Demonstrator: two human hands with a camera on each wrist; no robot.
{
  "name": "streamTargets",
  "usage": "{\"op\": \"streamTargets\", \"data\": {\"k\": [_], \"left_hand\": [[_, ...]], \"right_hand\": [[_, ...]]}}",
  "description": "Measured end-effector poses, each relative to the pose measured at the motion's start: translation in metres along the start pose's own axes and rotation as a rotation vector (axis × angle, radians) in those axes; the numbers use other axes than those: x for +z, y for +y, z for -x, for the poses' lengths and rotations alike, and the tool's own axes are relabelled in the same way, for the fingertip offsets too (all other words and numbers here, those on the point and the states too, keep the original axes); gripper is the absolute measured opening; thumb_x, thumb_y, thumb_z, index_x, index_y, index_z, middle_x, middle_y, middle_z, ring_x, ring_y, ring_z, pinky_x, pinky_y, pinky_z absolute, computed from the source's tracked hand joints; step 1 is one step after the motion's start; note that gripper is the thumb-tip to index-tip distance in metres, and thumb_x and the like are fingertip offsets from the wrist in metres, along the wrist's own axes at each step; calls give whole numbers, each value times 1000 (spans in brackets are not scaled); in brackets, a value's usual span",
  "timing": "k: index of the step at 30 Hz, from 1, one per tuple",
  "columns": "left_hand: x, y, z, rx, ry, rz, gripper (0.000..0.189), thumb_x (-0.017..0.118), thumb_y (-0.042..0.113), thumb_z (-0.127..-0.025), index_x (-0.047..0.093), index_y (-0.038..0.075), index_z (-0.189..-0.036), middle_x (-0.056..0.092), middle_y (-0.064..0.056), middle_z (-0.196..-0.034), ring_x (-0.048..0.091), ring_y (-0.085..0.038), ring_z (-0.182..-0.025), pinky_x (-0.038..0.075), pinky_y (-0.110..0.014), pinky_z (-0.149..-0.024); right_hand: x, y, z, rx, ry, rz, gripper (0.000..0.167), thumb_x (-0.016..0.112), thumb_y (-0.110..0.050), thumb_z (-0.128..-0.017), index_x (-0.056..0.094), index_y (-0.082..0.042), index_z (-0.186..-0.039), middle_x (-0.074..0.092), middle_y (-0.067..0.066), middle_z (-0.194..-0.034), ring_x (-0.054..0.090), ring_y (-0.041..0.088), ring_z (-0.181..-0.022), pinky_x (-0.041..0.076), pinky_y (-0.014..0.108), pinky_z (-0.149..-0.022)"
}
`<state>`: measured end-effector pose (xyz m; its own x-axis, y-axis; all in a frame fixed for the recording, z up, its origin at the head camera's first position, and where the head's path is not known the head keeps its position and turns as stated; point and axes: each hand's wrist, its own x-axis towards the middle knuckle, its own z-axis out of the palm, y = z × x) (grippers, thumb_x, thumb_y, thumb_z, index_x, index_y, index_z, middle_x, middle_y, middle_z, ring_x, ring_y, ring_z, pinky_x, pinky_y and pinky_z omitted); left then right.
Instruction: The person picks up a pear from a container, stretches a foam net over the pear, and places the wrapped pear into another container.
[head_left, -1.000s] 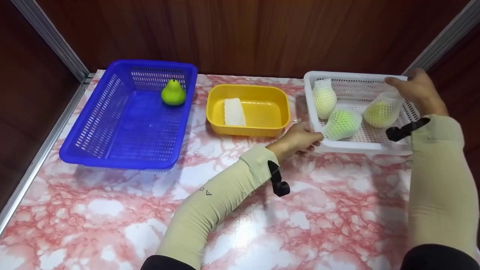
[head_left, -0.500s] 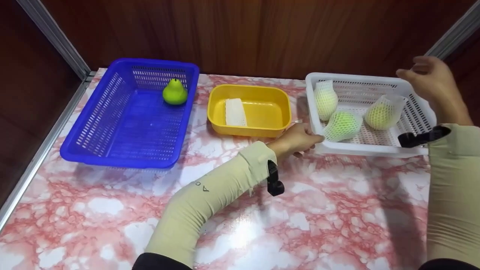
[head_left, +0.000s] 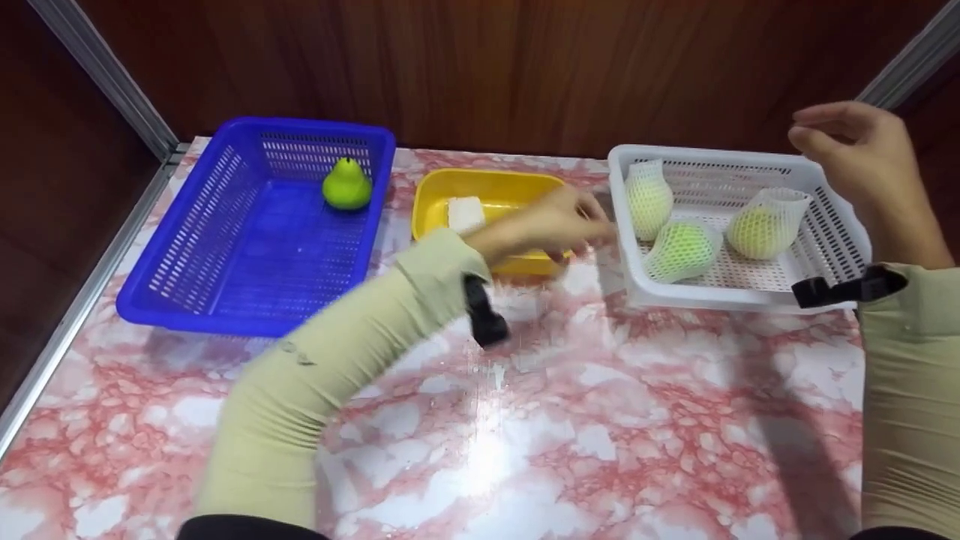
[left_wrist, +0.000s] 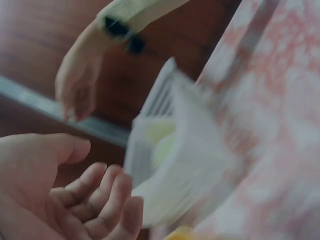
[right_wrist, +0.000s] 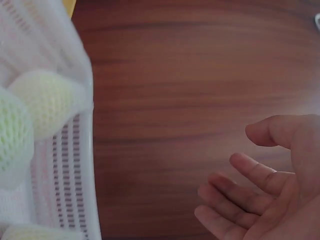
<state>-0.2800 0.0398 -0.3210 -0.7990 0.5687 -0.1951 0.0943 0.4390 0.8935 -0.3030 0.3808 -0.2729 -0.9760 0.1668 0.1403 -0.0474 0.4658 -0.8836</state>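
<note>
My left hand (head_left: pixel 559 219) hovers blurred over the right part of the yellow bin (head_left: pixel 431 202), its loosely bent fingers holding nothing; the left wrist view shows the same empty hand (left_wrist: pixel 85 195). Above the right end of the white basket (head_left: pixel 750 300) is my right hand (head_left: pixel 870 154), thumb and fingers apart, empty in the right wrist view too. Three fruits in white foam nets lie in that basket: a pale one (head_left: pixel 649 201) at the left, a green one (head_left: pixel 684 251) in front, a yellowish one (head_left: pixel 761 229) at the right.
A blue basket (head_left: pixel 255 255) stands at the left with a bare green pear (head_left: pixel 347 185) in its far right corner. Inside the yellow bin lies a white foam net (head_left: pixel 466 214), partly hidden by my left arm. A wooden wall (head_left: pixel 480 75) rises behind.
My left hand has let go of the white basket's front left corner and moved left over the yellow bin. My right hand has left the basket's far right rim and risen to the right.
</note>
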Motion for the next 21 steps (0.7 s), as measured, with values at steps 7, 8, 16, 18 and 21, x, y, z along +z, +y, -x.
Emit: {"op": "streamTargets", "data": {"k": [7,8,16,18,21], "left_hand": [[-76,4,21,17,109,-63,24,60,20,-103,63,3,-120,65,-6,-99,62,-15,-81,56,-25,-64],[-85,4,24,1,131,-75,25,60,21,-103,63,4,-121,65,-4,-99,63,-14,-82,56,-25,-66],[-154,-16,44,-41,287,-51,19,58,19,-104,62,6,-116,65,-5,-102,66,-11,-79,57,-20,-62],[-171,-25,46,-36,336,-5,15,58,19,-104,63,8,-113,65,-4,-100,65,-11,-79,56,-21,-60],[-195,-40,50,-31,431,82,11,59,18,-103,63,10,-109,65,-3,-95,65,-12,-77,56,-20,-58]], "right_hand": [[18,-20,19,-102,-91,-224,9,69,-4,-96,73,-4,-104,75,0,-87,71,10,-76,58,15,-66],[20,-23,22,-113,-102,-239,10,70,-4,-96,72,-2,-105,75,2,-87,71,11,-74,58,16,-64],[52,-48,39,-152,-197,-366,18,75,-10,-93,69,5,-100,74,10,-83,69,15,-68,56,20,-55],[62,-54,42,-173,-229,-398,17,74,-9,-94,69,7,-98,73,12,-81,69,16,-67,55,20,-53],[79,-60,49,-194,-296,-431,16,71,-8,-96,68,7,-95,73,13,-81,69,17,-67,55,21,-53]]}}
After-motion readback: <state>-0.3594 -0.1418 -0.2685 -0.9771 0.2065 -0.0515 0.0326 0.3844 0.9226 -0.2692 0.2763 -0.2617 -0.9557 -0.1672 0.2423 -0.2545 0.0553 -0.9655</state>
